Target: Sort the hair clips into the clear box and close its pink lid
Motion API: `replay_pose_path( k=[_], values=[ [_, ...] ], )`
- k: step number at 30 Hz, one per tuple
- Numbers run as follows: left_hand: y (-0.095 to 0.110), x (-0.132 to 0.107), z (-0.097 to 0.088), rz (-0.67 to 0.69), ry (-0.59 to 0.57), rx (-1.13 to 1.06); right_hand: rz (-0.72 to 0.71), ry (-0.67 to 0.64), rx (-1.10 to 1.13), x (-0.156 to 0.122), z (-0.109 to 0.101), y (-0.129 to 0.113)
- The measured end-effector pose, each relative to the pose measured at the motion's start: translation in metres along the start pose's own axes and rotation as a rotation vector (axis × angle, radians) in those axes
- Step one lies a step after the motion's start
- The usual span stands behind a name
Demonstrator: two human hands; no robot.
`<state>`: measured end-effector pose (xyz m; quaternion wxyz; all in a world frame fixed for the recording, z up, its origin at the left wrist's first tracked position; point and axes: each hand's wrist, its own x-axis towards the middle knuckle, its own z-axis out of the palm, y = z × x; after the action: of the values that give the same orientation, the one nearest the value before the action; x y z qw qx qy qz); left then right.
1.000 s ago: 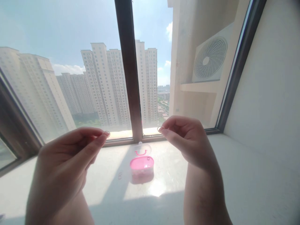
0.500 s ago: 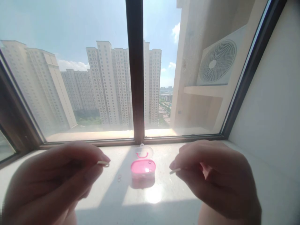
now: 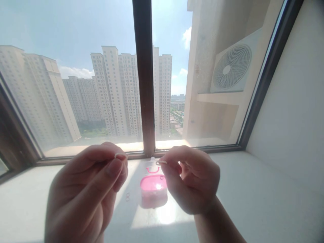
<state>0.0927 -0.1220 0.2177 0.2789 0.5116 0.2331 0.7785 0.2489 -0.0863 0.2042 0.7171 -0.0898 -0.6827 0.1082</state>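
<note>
My left hand is raised over the white windowsill, thumb and forefinger pinched on a tiny clear elastic ring. My right hand is pinched the same way on another small clear ring. Between and just beyond the two hands stands a small pink plastic box with its clear lid flipped open toward the window. One loose ring lies on the sill left of the box.
A dark window frame with a centre post stands right behind the box. A white side wall closes the sill on the right. Outside are tall buildings and an air-conditioner unit.
Both hands dropped low and apart half a second ago, then rose and came closer together over the box. Each keeps its pinch on a ring.
</note>
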Motion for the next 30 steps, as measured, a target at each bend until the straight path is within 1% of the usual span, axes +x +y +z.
replay_pose_path(
  k=[3,6,8,9,11,13,15,17,19,21,24,26,30],
  values=[
    [-0.007,0.000,0.002,-0.006,-0.055,-0.010,0.042,0.008,0.050,-0.002,0.004,-0.001],
    [-0.015,0.000,0.011,0.022,-0.043,-0.104,0.133,0.016,0.127,-0.002,0.010,-0.003],
    [-0.019,-0.002,0.016,0.039,-0.056,-0.165,0.195,0.006,0.195,-0.002,0.015,-0.005],
    [-0.021,-0.003,0.019,0.022,-0.072,-0.193,0.229,-0.004,0.238,-0.003,0.018,-0.006],
    [-0.024,-0.005,0.022,-0.035,-0.094,-0.256,0.327,-0.015,0.370,-0.005,0.023,-0.006],
    [-0.025,-0.007,0.025,-0.082,-0.097,-0.343,0.445,0.019,0.571,-0.008,0.029,-0.004],
    [-0.026,-0.008,0.027,-0.107,-0.064,-0.418,0.535,0.083,0.761,-0.011,0.034,-0.002],
    [-0.027,-0.008,0.029,-0.112,-0.002,-0.448,0.583,0.126,0.848,-0.013,0.038,-0.001],
    [-0.029,-0.008,0.031,-0.119,0.056,-0.427,0.601,0.147,0.853,-0.015,0.043,-0.001],
    [-0.033,-0.009,0.033,-0.144,0.084,-0.374,0.608,0.178,0.811,-0.017,0.048,-0.002],
    [-0.039,-0.010,0.034,-0.198,0.106,-0.294,0.626,0.249,0.702,-0.021,0.055,0.000],
    [-0.042,-0.011,0.034,-0.217,0.120,-0.281,0.618,0.283,0.658,-0.025,0.058,0.003],
    [-0.044,-0.013,0.033,-0.221,0.116,-0.312,0.607,0.283,0.614,-0.029,0.059,0.008]
  ],
)
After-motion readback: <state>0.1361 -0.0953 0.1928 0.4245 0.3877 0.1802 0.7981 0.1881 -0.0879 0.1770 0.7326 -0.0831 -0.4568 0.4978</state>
